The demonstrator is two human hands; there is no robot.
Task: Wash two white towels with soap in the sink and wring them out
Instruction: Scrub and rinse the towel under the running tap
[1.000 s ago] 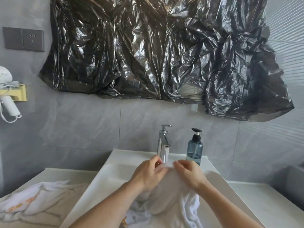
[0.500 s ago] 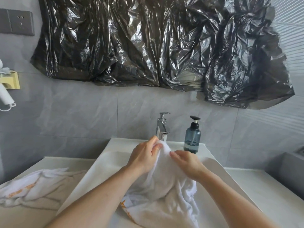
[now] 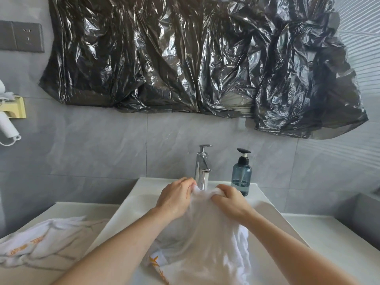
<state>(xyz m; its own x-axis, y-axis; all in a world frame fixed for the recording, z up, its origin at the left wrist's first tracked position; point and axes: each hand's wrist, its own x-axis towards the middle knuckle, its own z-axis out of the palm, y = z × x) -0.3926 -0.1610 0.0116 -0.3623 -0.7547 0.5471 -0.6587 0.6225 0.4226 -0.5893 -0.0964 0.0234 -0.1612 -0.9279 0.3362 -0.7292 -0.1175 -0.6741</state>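
A: Two hands appeared in the head view, the only view. The left hand [image 3: 176, 197] and the right hand [image 3: 231, 200] each had fingers curled into the upper edge of one white towel [image 3: 205, 233], bunching it just below the spout of the single chrome faucet [image 3: 202, 167].

B: Where did that towel lie?

A: It hung from both grips down into the white sink [image 3: 131, 204], its lower folds blurred; orange lettering showed at its bottom left edge. Whether water ran from the spout could not be told.

B: How many towels were counted in all?

A: Two. The second towel [image 3: 41, 241], also white with orange lettering, lay crumpled on the pale countertop [image 3: 339, 243] left of the sink, well apart from both hands.

B: And the soap?

A: One translucent blue soap bottle [image 3: 241, 175] with a black pump stood upright on the sink's back ledge, just right of the faucet and behind the right hand; neither hand touched it.

B: What else was visible?

A: One crinkled black plastic sheet [image 3: 195, 58] covered the wall above the sink. One grey wall socket plate [image 3: 21, 37] sat at upper left. One white hair dryer [image 3: 7, 126] hung in one yellow holder [image 3: 17, 108] at the left edge. Grey tiles lined the wall.
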